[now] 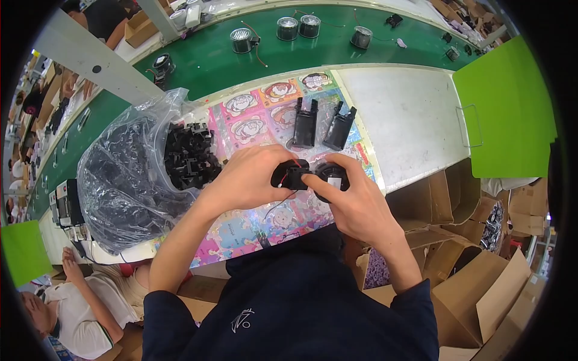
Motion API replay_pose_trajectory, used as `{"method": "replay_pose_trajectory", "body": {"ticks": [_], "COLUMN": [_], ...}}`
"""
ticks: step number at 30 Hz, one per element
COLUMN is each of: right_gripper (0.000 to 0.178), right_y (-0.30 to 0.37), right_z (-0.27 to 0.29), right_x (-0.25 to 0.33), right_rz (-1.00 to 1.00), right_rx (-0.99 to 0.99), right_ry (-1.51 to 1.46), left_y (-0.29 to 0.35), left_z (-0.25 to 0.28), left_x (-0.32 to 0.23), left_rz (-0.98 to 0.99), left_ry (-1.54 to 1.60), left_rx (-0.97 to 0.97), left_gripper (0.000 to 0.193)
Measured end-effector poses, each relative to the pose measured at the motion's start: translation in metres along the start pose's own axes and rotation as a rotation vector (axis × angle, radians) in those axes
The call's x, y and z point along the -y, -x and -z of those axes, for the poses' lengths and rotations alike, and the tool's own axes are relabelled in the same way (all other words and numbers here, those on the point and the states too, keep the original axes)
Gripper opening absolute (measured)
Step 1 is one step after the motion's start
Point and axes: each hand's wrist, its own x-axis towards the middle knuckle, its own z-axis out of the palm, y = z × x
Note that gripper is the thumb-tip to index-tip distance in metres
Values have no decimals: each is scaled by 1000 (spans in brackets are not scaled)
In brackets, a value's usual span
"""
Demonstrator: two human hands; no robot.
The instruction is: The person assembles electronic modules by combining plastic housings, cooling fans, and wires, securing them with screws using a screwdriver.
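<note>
My left hand (248, 178) is closed on a black plastic part (295, 177) with a red wire running over it. Against that part presses the thumb of my right hand (363, 203), whose fingers curl round a round black housing (337, 171) bearing a small white label. The two pieces are side by side; whether they are joined I cannot tell. Just beyond my hands, two black rectangular cases (305, 125) with prongs at their far ends lie on a colourful printed sheet (247, 231). A thin dark wire trails below my left fingers.
Left of my hands, a clear plastic bag (117, 180) spills small black clips (189, 157). Beyond the table runs a green conveyor (198, 60) carrying round clear-and-metal units (288, 29) with wires. Cardboard boxes (469, 280) stand at lower right, a green panel (509, 114) above. Another person (90, 307) sits at lower left.
</note>
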Motion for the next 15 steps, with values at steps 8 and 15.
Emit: {"method": "replay_pose_trajectory", "body": {"ticks": [8, 15], "right_gripper": [44, 42], "right_y": [-6, -8], "right_z": [-2, 1], "right_x": [-1, -14], "right_rz": [86, 109], "right_rx": [-92, -140], "right_ry": [135, 80], "left_y": [-1, -5], "left_z": [-4, -28], "left_x": [-4, 7], "left_rz": [33, 136], "left_ry": [245, 468], "left_rx": [-17, -140], "left_gripper": [43, 32]}}
